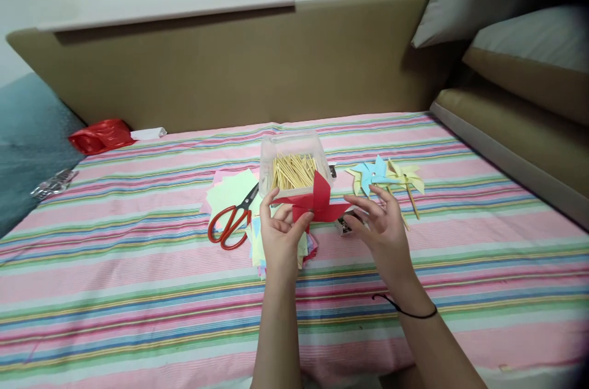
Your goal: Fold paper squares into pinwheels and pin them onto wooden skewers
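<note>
A red paper pinwheel [321, 197] with folded blades is held up in front of me. My left hand [284, 231] pinches it, the thumb pressed near its middle and the fingers behind the left blade. Close to the tip of the right blade is my right hand [384, 232], its thumb and fingers apart; whether a fingertip touches the paper I cannot tell. Behind the pinwheel stands a clear plastic box [267, 159] of wooden sticks [292, 169]. Below my left hand lies a pile of coloured paper squares [257, 248], partly hidden. A small box [344, 226] is half covered by my right hand.
Red-handled scissors [234, 223] rest on pale green sheets [230, 191] at the left. Blue [372, 174] and yellow pinwheels [407, 175] on sticks lie at the right. A red bag [102, 136] sits far left on the striped cloth [138, 291]. Cushions [529, 64] stand at the right.
</note>
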Available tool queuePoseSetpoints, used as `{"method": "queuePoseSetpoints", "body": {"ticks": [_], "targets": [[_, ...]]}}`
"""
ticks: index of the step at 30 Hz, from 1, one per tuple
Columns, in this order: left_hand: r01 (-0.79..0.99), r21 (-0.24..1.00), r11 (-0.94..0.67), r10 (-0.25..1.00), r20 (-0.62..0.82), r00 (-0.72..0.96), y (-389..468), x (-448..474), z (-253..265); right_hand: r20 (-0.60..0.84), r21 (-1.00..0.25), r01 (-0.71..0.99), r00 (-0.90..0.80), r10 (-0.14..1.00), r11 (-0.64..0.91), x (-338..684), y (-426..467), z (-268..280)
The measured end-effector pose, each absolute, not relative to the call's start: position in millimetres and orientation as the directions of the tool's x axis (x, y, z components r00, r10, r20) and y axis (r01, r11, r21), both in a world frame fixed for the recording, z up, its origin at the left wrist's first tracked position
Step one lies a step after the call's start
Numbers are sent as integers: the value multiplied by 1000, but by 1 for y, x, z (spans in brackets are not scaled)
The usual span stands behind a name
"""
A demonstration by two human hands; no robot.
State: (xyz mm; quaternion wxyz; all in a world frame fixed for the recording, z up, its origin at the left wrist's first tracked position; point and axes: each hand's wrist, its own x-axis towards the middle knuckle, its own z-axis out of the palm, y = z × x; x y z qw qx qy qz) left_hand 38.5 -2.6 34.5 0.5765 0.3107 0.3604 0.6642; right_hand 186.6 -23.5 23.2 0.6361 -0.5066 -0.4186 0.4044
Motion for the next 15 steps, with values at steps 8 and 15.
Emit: {"method": "queuePoseSetpoints", "body": {"ticks": [8,15], "targets": [[-828,545,-130,963,-129,-236,1,13,33,131,-980,-85,420,898,182,197,-20,10],[-860,474,-191,931,-190,-312,-1,-6,31,179,-982,18,440,880,190,192,-19,8]]}}
